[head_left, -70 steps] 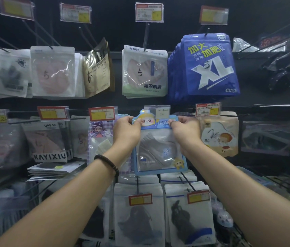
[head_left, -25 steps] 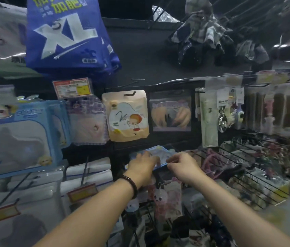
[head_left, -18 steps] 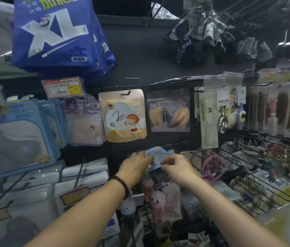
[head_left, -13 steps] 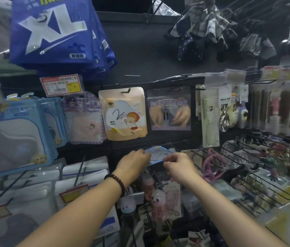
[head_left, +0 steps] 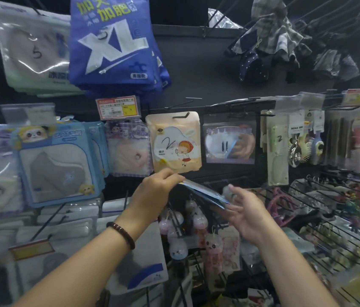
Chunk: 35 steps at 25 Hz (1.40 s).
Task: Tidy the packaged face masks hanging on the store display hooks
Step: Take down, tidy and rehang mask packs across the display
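My left hand (head_left: 152, 191) pinches the upper end of a light blue mask packet (head_left: 203, 192), seen nearly edge-on and tilted down to the right. My right hand (head_left: 245, 209) is under its lower end, palm up with fingers spread and relaxed, touching the packet's edge. The packet is off any hook, below the cream packet with a cartoon girl (head_left: 173, 141). To the left hangs a stack of matching light blue mask packets (head_left: 59, 162). Beside them hangs a purple checked mask packet (head_left: 128, 149).
Blue XL packets (head_left: 110, 43) and a clear packet marked 5 (head_left: 35, 45) hang above. White mask packets (head_left: 68, 220) on hooks fill the lower left. Wire hooks (head_left: 329, 218) jut out at the right, with combs and brushes (head_left: 307, 142) behind. Small pink toys (head_left: 196, 220) dangle below my hands.
The blue packet has come up off the lower rack and now tilts edge-on. My left hand rose with it; my right hand let go and opened under it.
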Each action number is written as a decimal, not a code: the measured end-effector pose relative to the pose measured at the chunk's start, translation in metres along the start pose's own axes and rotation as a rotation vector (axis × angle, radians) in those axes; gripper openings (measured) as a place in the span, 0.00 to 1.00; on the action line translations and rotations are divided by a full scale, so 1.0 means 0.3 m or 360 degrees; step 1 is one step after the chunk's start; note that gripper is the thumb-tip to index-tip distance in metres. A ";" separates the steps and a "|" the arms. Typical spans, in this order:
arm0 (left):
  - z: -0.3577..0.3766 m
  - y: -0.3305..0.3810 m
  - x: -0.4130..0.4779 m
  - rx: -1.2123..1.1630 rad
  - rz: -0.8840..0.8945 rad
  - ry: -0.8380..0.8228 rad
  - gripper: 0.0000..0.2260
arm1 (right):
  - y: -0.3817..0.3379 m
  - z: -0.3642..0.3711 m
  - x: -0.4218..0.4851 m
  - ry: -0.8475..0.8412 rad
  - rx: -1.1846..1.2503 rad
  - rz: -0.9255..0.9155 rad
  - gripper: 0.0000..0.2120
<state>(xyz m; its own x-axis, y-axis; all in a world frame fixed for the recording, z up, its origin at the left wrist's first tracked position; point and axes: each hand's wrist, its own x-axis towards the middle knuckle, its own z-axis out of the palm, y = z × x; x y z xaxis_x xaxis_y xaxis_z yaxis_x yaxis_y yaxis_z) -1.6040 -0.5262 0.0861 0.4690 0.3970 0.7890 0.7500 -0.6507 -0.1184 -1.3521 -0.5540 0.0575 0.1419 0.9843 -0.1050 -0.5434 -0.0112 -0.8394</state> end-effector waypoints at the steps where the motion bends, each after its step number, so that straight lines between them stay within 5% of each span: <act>1: -0.034 -0.012 -0.028 -0.0028 0.0010 0.0057 0.17 | 0.020 0.027 -0.024 -0.0015 0.0008 -0.0007 0.18; 5: -0.143 -0.050 -0.129 -0.0088 0.0029 0.0330 0.16 | 0.117 0.151 -0.110 -0.0013 0.0063 -0.0006 0.16; 8: -0.237 -0.016 -0.187 -0.0342 -0.0348 0.0680 0.20 | 0.220 0.270 -0.184 -0.0010 0.0180 -0.0115 0.19; 13: -0.292 0.051 -0.283 -0.2104 -0.1601 0.1015 0.14 | 0.365 0.460 -0.337 0.0089 0.0385 -0.0401 0.31; 18: -0.375 -0.015 -0.341 -0.2029 -0.1547 0.0958 0.09 | 0.493 0.558 -0.469 0.0099 0.0303 -0.0499 0.33; 22: -0.459 -0.058 -0.398 -0.1948 -0.1474 0.0793 0.09 | 0.484 0.552 -0.505 0.0251 0.0046 -0.0617 0.23; 28: -0.529 -0.093 -0.443 -0.2024 -0.1339 0.0617 0.10 | 0.351 0.662 -0.522 -0.0194 -0.0273 -0.0912 0.15; 35: -0.585 -0.112 -0.478 -0.1938 -0.1308 0.0649 0.09 | 0.412 0.714 -0.544 -0.0190 -0.0115 -0.0952 0.16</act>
<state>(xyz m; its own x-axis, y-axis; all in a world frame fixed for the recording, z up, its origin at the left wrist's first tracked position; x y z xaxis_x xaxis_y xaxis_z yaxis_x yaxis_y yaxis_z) -1.7782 -0.6747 0.0828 -0.1828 0.8358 0.5176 -0.1937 -0.5468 0.8145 -1.6196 -0.6783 0.0851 0.3087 0.8366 0.4526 -0.3401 0.5415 -0.7688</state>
